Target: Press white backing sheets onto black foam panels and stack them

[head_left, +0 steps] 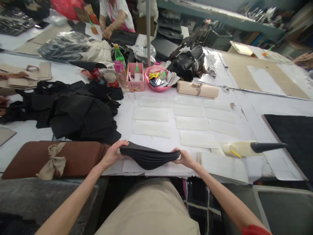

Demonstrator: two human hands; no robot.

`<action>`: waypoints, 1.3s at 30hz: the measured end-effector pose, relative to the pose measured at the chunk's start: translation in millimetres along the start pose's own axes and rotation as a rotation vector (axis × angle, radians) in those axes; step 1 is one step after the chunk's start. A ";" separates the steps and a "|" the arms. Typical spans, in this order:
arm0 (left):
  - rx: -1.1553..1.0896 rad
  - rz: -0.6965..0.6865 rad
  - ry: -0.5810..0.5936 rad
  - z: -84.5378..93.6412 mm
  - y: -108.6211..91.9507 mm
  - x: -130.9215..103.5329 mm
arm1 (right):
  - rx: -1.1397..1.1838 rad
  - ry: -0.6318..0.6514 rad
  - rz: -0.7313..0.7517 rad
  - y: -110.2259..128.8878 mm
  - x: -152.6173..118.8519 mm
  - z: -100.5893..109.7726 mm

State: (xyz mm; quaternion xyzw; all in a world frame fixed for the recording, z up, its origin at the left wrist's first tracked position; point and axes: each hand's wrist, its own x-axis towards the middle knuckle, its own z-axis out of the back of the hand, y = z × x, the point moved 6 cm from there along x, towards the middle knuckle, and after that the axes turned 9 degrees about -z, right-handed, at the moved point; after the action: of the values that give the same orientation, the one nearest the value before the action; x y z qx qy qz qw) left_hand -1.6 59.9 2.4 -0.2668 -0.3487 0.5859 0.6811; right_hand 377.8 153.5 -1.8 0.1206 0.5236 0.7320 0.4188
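Note:
Between my two hands a stack of black sheets (149,156) is held just above the near edge of the white table, its layers bowed downward and fanned along the front. My left hand (114,152) grips the stack's left end, thumb on top. At the right end my right hand (184,158) pinches it, with the fingers partly hidden behind. Beyond the stack, several clear rectangular pieces (151,129) lie in rows on the white table top (127,107). Beside my left hand rests a pile of brown sheets (80,160) tied with a cloth strip (55,156).
A heap of black pieces (83,111) lies at left. Right are a white stack (225,166), a cream bottle with a dark nozzle (239,148) and a black panel (293,133). Behind stand a pink box (135,81), a pink basket (158,87) and a metal pole (148,32). Another person (117,16) works opposite.

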 end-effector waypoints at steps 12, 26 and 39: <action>0.169 0.582 0.052 -60.2 13.2 -16.7 | 0.240 -0.334 -0.590 -62.9 -25.5 -37.3; 0.640 0.119 -0.237 -83.8 -34.0 -5.8 | -0.487 -0.608 -0.614 -49.6 -51.9 -47.5; 0.583 0.133 -0.098 -110.4 -23.1 6.6 | -0.500 -0.606 -0.618 -36.5 -36.7 -27.7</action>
State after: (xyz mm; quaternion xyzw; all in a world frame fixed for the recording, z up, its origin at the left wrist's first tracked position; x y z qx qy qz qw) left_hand 99.9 67.5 -46.5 -0.0536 -0.1798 0.7168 0.6716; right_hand 401.3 111.6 -35.6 0.0631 0.1982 0.6089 0.7655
